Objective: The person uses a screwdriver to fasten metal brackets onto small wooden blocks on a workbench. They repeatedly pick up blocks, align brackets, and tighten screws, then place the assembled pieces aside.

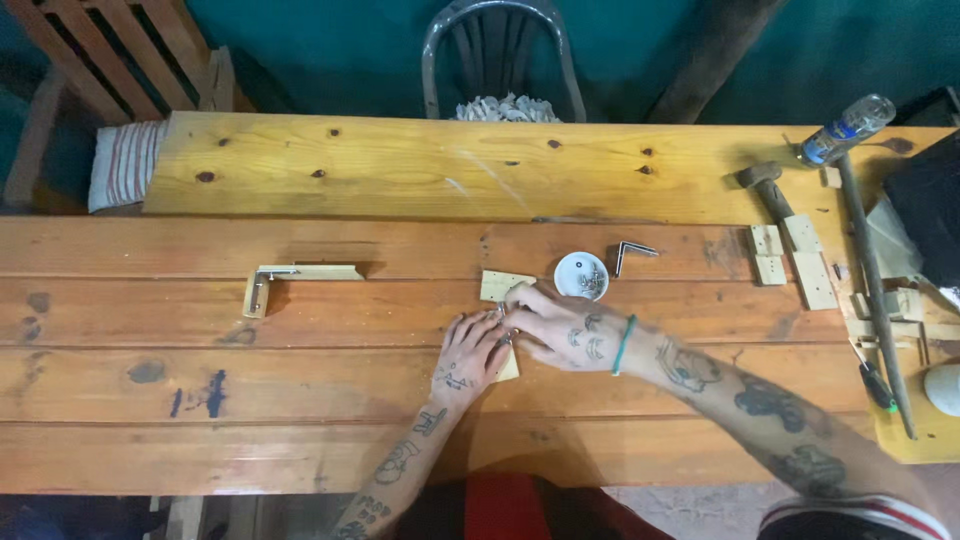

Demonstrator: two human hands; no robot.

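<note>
2 hands on pale wood piece (505, 288), left hand (470, 355) flat, right hand (560, 325) pinching it (grip partly hidden), screw dish (581, 275) near

A clear plastic bottle (848, 128) with a blue label band lies tilted at the workbench's (400, 170) far right corner.

From my feed I see a wooden L-shaped corner piece (290, 280) lying left on the plank table (200, 390), a bent metal bracket (632, 254) beside a small white dish (581, 275) of screws, a hammer (768, 188), a plastic bottle (848, 128), and a metal chair (500, 60) behind.
</note>
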